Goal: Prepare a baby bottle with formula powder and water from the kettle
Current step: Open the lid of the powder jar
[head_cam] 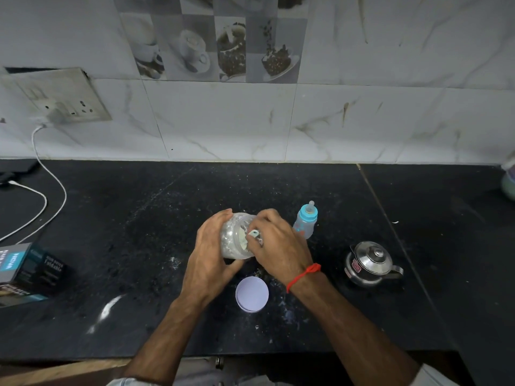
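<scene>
My left hand (207, 254) grips a clear plastic jar of pale formula powder (235, 238), tilted with its open mouth toward the right. My right hand (278, 246) is at the jar's mouth, fingers pinched on a small pale scoop (253, 233). The jar's round white lid (252, 293) lies flat on the black counter just below my hands. A baby bottle (305, 221) with a blue collar and teat on stands upright right behind my right hand. A small steel kettle (367, 263) with its lid on sits to the right.
A dark printed box (28, 271) lies at the left counter edge. A white cable (53, 190) runs from the wall socket (64, 107) across the left counter. White powder smears mark the black counter (139, 218). A blurred container (508, 179) stands at the far right.
</scene>
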The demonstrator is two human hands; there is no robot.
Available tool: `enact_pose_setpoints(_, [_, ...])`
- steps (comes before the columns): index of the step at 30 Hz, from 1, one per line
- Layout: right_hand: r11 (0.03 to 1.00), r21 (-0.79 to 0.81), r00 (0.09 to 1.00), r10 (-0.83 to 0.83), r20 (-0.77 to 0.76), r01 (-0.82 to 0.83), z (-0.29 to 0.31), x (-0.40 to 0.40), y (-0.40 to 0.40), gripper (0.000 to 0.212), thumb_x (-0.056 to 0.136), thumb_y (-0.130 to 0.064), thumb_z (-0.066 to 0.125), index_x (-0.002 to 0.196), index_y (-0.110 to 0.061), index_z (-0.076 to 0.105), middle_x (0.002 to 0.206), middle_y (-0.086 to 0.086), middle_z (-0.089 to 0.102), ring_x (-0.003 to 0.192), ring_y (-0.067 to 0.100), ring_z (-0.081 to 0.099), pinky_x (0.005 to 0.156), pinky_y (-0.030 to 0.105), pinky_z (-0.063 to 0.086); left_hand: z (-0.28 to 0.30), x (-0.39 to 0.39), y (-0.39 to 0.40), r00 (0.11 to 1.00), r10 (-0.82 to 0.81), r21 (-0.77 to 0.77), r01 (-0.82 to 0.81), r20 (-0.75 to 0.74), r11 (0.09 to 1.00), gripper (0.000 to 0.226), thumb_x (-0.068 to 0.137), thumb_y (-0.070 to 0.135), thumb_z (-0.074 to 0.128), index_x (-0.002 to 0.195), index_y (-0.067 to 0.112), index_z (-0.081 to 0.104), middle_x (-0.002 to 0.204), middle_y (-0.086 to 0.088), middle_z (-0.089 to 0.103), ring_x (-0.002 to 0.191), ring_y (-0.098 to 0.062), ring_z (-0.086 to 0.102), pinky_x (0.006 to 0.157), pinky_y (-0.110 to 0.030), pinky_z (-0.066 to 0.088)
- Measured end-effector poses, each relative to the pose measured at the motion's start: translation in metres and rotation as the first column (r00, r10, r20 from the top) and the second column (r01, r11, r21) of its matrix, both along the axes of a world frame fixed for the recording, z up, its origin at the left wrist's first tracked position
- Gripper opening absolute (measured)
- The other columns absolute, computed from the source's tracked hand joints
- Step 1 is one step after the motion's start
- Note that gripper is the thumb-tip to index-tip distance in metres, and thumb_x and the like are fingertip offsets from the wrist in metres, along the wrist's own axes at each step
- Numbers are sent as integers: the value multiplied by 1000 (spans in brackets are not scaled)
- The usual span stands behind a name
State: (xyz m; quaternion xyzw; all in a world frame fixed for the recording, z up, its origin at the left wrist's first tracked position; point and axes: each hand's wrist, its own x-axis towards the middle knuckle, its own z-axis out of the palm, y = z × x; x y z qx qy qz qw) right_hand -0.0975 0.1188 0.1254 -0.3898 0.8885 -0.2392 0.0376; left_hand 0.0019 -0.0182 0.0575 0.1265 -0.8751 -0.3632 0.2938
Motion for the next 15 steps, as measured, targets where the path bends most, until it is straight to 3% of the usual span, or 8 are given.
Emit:
enact_pose_setpoints(2, [992, -94, 992, 72, -104, -82, -1, -5, 3, 20, 97, -31, 66, 108, -16, 72, 132, -3, 56, 118, 21, 59, 89, 44, 57, 1, 0, -1, 1000, 8, 47, -8, 5, 999, 98, 70, 28, 95, 151, 25, 40, 154, 20, 40, 142, -4, 38, 101, 1, 33])
enact_pose_setpoints(6, [971, -154, 937, 126, -327, -184, -4, -17, 4, 22, 91, -35, 66, 87, -17, 79, 141, 3, 59, 139, 30, 49, 101, 55, 49, -2, -1, -2, 1000, 9, 60, -9, 6, 998, 101, 67, 32, 96, 151, 22, 41, 153, 13, 44, 142, -5, 40, 104, -1, 32])
enact_pose_setpoints(11, [980, 25, 879, 189, -439, -198, -2, -23, 1, 16, 82, -38, 80, 72, -26, 76, 150, -2, 54, 150, 36, 34, 114, 69, 32, 0, -1, 4, 1000, -16, 19, 15, 18, 1000, 102, 68, 30, 97, 151, 27, 39, 154, 19, 40, 144, -6, 38, 101, -4, 35])
enact_pose_setpoints(15, [951, 192, 869, 301, -392, -243, -6, -19, -1, 18, 66, -32, 92, 70, -25, 76, 149, 0, 51, 150, 42, 27, 113, 80, 19, 1, -2, 4, 999, -30, -37, 31, 27, 999, 98, 69, 31, 95, 149, 31, 38, 151, 35, 33, 144, -13, 39, 96, -22, 47])
